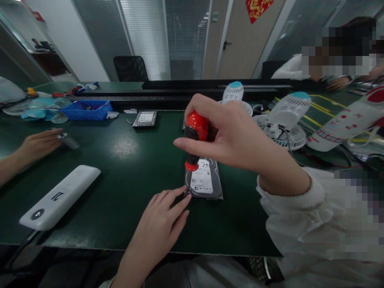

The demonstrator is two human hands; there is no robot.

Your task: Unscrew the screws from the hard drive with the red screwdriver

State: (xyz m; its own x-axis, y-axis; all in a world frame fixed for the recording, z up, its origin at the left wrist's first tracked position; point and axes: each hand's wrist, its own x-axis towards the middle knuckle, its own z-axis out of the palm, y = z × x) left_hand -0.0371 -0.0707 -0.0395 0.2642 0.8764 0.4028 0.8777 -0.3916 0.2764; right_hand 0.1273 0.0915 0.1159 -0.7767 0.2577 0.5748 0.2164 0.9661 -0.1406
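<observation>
My right hand (pixel 219 128) grips a screwdriver (pixel 192 154) with a red and black handle from above. Its shaft points down to the near left corner of a hard drive (pixel 207 180), which lies label side up on the green table. At that corner is my left hand (pixel 162 218), its index and middle fingertips on either side of the screwdriver's tip. The left thumb is stretched out apart from them. A screw at the tip cannot be made out, since the fingertips partly hide it.
Another person's hand (pixel 40 146) is at the left beside a grey cylinder (pixel 68 141). A white device (pixel 61 196) lies nearer. Behind are a second hard drive (pixel 145 119) and a blue bin (pixel 87 110). Small white fans (pixel 288 114) and a white bottle (pixel 345 120) stand right.
</observation>
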